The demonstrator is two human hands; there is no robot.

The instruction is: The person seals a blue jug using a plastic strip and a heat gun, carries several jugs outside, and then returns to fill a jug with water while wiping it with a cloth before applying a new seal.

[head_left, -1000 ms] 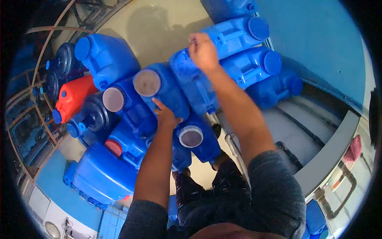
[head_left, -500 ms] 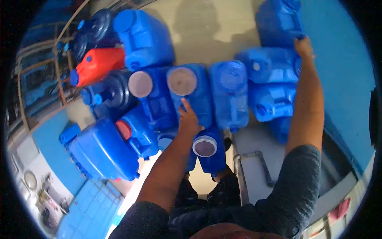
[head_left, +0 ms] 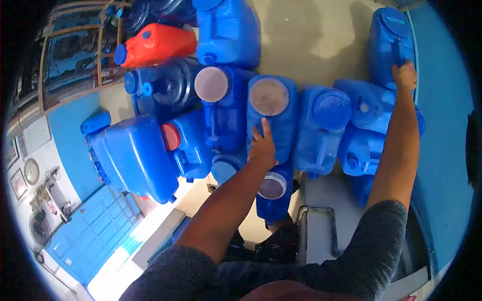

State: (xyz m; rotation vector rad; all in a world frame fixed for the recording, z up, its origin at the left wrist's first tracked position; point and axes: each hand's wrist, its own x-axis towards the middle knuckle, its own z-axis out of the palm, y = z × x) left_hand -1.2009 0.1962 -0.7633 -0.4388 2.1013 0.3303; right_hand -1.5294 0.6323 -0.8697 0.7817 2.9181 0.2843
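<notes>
At the upper right stands a blue water jug [head_left: 384, 55] with a round lid, against the blue wall. My right hand [head_left: 404, 76] is closed around its handle. My left hand [head_left: 262, 143] is stretched forward over another blue jug [head_left: 283, 128] with a worn, pale lid. Its fingers are extended and spread, lying on or just above that jug; contact is hard to tell. Beside it on the right is a blue jug with a blue lid [head_left: 331, 109]. Close below my left hand is a jug with a white-rimmed lid [head_left: 272, 185], partly covered by the forearm.
A red jerrycan [head_left: 159, 45], dark round water bottles [head_left: 173, 83] and a large blue container [head_left: 131, 155] crowd the left. Two blue jugs lie on their sides by my right forearm, one of them [head_left: 362, 150] nearer me. A blue wall [head_left: 442, 125] borders the right.
The view has turned, so everything appears shifted rightward, and the right-hand jug's lid now shows. My right hand stays on that jug; my left hand remains over the pale-lidded one.
</notes>
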